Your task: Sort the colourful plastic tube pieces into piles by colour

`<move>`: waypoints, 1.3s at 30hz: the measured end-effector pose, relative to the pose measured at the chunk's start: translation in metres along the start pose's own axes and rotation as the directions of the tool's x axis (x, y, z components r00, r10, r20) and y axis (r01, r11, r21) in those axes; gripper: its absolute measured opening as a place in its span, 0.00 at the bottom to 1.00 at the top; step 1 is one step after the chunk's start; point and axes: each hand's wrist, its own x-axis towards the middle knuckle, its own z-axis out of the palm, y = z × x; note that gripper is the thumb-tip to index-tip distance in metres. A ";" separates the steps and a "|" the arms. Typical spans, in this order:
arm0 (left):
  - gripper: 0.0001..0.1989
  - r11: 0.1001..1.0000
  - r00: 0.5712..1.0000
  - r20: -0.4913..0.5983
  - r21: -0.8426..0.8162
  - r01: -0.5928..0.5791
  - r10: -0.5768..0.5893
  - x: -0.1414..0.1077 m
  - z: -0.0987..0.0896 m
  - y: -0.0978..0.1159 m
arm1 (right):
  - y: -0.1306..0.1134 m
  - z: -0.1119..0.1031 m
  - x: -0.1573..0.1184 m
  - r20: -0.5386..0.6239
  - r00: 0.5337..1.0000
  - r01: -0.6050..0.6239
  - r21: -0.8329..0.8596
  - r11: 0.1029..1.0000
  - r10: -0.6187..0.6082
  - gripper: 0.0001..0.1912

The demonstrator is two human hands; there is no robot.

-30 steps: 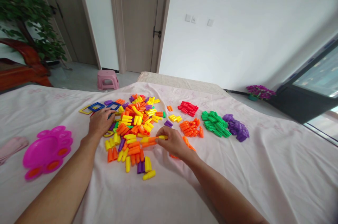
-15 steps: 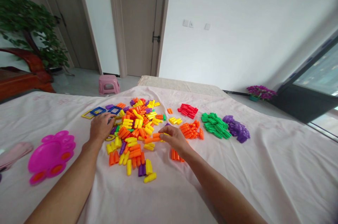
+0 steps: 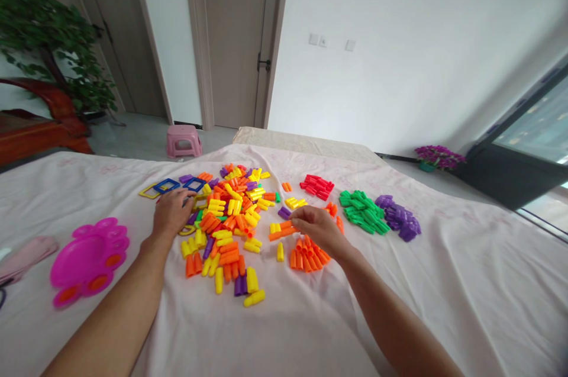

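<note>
Our hands are well apart: the right hand (image 3: 322, 229) pinches orange pieces (image 3: 284, 231) at its fingertips, beside an orange pile (image 3: 309, 258). A mixed heap (image 3: 228, 208) lies between our hands; whether our left hand (image 3: 170, 211) grips anything, we cannot tell.

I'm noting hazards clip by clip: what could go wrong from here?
The right hand holds yellow-and-orange pieces by the fingertips, so they might slip. A lone yellow piece lies beside the nearer orange pile and could get mixed in. The green pile and purple pile lie close together; a nudge might mingle them.
</note>
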 end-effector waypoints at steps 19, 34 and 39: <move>0.21 1.000 1.000 0.013 -0.025 -0.006 0.007 0.001 0.002 -0.004 | 0.005 0.006 0.005 0.220 0.965 0.255 -0.640 0.725 -0.144 0.14; 0.19 1.000 0.999 0.030 -0.019 -0.022 0.023 0.002 0.004 -0.007 | 0.019 0.010 0.045 0.151 0.980 0.200 -0.699 0.686 -0.132 0.18; 0.18 1.000 0.999 0.023 -0.021 -0.021 0.022 0.001 0.003 -0.005 | 0.029 -0.039 0.086 -0.098 0.995 -0.067 -0.572 0.818 0.013 0.12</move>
